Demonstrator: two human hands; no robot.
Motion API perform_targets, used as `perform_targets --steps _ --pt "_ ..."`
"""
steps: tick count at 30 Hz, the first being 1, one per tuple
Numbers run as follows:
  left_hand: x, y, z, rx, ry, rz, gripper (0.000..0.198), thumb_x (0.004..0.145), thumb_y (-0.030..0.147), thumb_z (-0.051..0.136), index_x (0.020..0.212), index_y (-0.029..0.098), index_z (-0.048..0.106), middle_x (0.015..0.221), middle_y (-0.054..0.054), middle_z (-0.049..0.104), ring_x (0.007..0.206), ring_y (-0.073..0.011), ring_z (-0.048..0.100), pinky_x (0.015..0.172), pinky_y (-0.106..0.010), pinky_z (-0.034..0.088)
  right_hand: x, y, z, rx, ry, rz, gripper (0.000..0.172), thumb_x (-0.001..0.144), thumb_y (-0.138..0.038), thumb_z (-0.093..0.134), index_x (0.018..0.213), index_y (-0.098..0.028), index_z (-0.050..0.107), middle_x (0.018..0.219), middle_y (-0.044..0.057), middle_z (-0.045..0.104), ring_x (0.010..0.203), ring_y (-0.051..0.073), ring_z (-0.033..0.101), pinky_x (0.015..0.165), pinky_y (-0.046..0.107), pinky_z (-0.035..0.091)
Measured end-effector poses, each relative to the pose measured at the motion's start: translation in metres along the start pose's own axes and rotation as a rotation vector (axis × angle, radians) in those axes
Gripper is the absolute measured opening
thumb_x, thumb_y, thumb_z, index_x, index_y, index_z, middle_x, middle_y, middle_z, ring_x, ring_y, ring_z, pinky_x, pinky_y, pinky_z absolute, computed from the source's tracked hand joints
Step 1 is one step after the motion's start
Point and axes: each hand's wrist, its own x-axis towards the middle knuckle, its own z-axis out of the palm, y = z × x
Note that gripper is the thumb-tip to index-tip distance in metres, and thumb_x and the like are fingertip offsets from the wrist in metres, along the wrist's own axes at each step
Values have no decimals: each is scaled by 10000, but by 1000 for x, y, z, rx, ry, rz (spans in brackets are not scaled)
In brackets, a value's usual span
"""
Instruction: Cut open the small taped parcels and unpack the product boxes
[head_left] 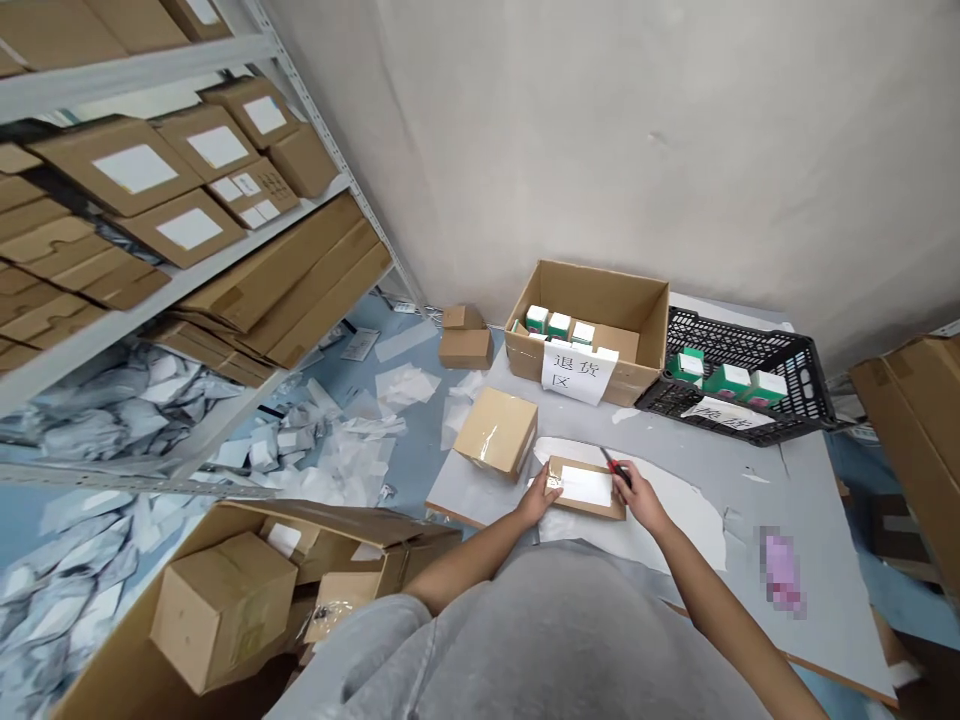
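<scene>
A small cardboard box (592, 508) with a white label on its top lies in front of me on the table. My left hand (535, 499) grips the box's left end, its thumb on the top near a strip of clear tape. In my right hand (640, 498) is a utility knife (619, 470) with a red and black handle, its dark blade pointing up and left. That hand is closed around the knife at the box's right end. Beneath the box, a white sheet (675, 515) covers part of the grey tabletop.
A taped carton (496, 432) stands left on the table (817, 510). Behind are an open cardboard box (600, 285) and a black crate (806, 375), both holding green-white boxes. Loaded shelves (315, 205) rise at left, above scattered paper. A large open carton (210, 530) stands lower left.
</scene>
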Motion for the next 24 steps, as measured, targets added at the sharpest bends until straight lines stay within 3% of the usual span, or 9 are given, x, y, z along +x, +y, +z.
perform_targets --steps 4,8,16,24 --pt "9 -9 5 -14 -5 -9 940 959 579 659 1710 189 249 1741 -182 332 1624 -335 290 1349 -501 193 8 -48 31 -396 -238 -46 435 1058 -481 444 1381 -287 662 1177 84 790 1063 288 720 902 358 511" --pt "12 -13 6 -13 -15 5 913 980 565 642 1716 203 241 1746 -167 327 1633 -318 271 1355 -497 179 17 -70 55 -663 -355 -66 418 1101 -471 402 1411 -329 645 1196 69 800 1038 280 739 862 335 478" --pt "6 -6 1 -48 -24 -15 846 972 409 671 1707 209 304 1700 -138 438 1565 -309 414 1325 -488 275 23 -84 57 -801 -428 -68 413 1118 -471 365 1320 -298 681 1172 94 797 1057 286 733 847 331 440" --pt "4 4 1 -57 1 -7 815 952 305 672 1693 217 343 1671 -123 486 1541 -296 450 1318 -490 286 22 -103 65 -880 -442 31 369 1074 -294 462 1389 -294 653 1224 112 782 1098 261 729 910 334 453"
